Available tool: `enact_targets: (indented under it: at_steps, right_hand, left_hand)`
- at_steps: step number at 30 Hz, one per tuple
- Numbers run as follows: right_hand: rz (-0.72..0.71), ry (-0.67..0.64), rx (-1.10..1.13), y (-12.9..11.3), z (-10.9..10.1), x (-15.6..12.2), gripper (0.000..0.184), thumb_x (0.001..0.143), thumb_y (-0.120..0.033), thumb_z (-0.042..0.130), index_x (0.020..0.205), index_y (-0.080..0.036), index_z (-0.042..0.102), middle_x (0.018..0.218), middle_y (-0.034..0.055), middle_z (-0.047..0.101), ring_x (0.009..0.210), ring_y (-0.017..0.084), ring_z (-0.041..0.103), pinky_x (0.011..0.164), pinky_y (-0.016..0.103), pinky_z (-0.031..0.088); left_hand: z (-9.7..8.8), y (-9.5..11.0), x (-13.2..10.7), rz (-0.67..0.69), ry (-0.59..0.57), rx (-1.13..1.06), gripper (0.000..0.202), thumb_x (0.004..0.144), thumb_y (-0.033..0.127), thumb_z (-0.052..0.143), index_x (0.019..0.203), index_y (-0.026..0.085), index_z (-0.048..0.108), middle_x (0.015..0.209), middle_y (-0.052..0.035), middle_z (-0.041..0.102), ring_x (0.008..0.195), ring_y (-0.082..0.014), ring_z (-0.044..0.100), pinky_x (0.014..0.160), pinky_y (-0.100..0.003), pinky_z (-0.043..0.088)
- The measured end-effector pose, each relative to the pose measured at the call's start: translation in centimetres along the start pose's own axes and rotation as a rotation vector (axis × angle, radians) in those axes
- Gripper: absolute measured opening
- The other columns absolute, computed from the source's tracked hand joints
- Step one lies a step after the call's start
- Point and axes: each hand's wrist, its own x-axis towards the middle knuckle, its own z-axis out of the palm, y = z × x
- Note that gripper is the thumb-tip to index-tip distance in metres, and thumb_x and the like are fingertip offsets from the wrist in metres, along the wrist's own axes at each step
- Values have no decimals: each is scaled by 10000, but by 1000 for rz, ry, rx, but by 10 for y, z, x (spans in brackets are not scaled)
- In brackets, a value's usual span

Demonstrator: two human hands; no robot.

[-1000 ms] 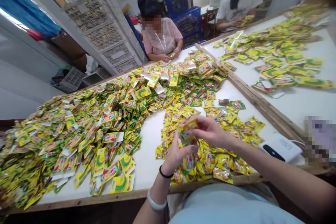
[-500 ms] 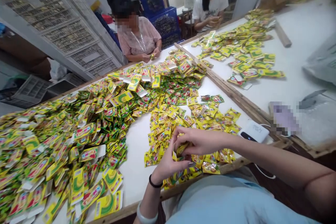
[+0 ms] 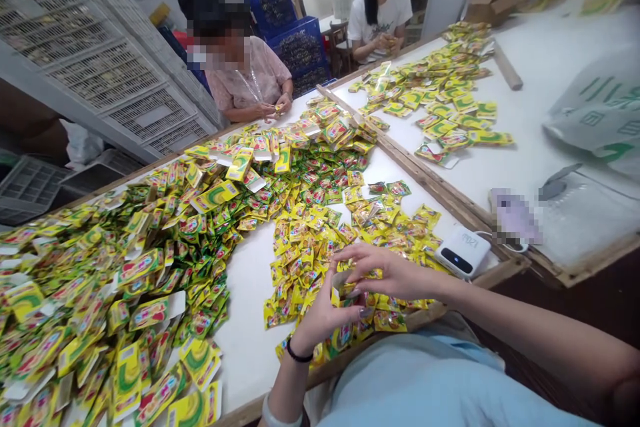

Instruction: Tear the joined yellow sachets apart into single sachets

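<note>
My left hand [image 3: 325, 313] is curled around a small carton [image 3: 341, 279], mostly hidden by my fingers; a pale flap or side of it shows. My right hand [image 3: 387, 270] bends over from the right, its fingertips at the same carton's upper end. Both hands are above a spread of small yellow sachets [image 3: 295, 267] near the table's front edge. Green sachets [image 3: 210, 287] form a heap to the left. Yellow-and-green cartons [image 3: 193, 407], some with white flaps open, lie over and beside that heap.
A wooden strip [image 3: 415, 170] divides the white table [image 3: 245, 300]. Beyond it are more cartons [image 3: 450, 100], a phone [image 3: 515, 217] and a plastic bag [image 3: 600, 107]. A white power bank [image 3: 463, 253] is by my right forearm. Two people [image 3: 250, 80] work across the table; blue crates [image 3: 300, 47] stand behind.
The view has turned slightly to the right, so the table's contents appear shifted left. My right fingers have straightened a little at the carton, and its pale flap shows more.
</note>
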Motion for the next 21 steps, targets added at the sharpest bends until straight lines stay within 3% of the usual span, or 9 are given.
enact_targets:
  at_steps: [3,6,8,10,12,14,16,18,21]
  right_hand:
    - [29,71,40,0,5,-8,78,841,-213,574,848,-185,647,1250,64,549,1221,179,430,1029,395,333]
    - [16,-166,-7,0,-4,-9,226,905,-260,460,863,-196,673,1398,28,398,1342,196,243,1087,402,239]
    - [36,-241,-43,7,-20,-7,300,941,-276,365,982,-218,656,1423,15,357,1325,181,283,1062,371,289]
    - [124,-122,-201,26,-40,-5,300,942,-302,359,1138,-238,577,1347,40,450,1233,172,417,994,355,371]
    - [274,70,-508,52,-58,-3,329,897,-331,462,1202,-225,524,1231,79,533,1132,202,492,926,369,410]
    - [392,158,-748,81,-69,-1,324,841,-301,552,1146,-192,564,1122,114,568,1045,235,524,866,374,424]
    - [434,164,-825,104,-73,1,210,825,-236,560,1012,-169,627,1006,116,587,954,232,549,809,345,436]
    - [435,168,-842,114,-76,0,142,837,-193,526,900,-167,651,920,93,592,881,205,564,771,309,443]
    - [448,228,-880,104,-86,-16,171,869,-186,476,884,-173,647,931,78,592,889,190,565,784,300,448]
  left_hand:
    - [4,2,4,7,-46,-47,685,664,342,714,1246,193,384,876,-36,597,711,-160,576,693,-328,481]
    - [7,7,8,34,10,-59,736,618,317,745,1257,217,395,973,-53,588,775,-181,582,735,-339,476]
    - [6,11,9,11,-5,-115,761,649,318,718,1308,223,348,889,-34,590,672,-154,572,665,-322,480]
    - [3,14,10,16,4,-178,736,704,324,668,1341,218,316,817,-14,579,606,-134,552,625,-308,475]
    - [0,16,11,61,57,-207,680,746,317,625,1347,216,323,843,-19,580,648,-141,562,665,-312,476]
    - [-3,16,10,108,98,-216,641,765,300,602,1344,212,342,890,-30,586,704,-152,570,714,-318,473]
    - [-5,14,10,134,98,-233,621,767,276,596,1339,208,363,901,-34,591,721,-153,565,729,-316,471]
    - [-5,12,9,137,86,-271,615,758,261,601,1331,206,385,891,-33,597,709,-149,559,718,-312,475]
    - [-5,10,8,112,96,-372,602,773,288,576,1338,203,384,901,-45,623,683,-154,574,702,-326,490]
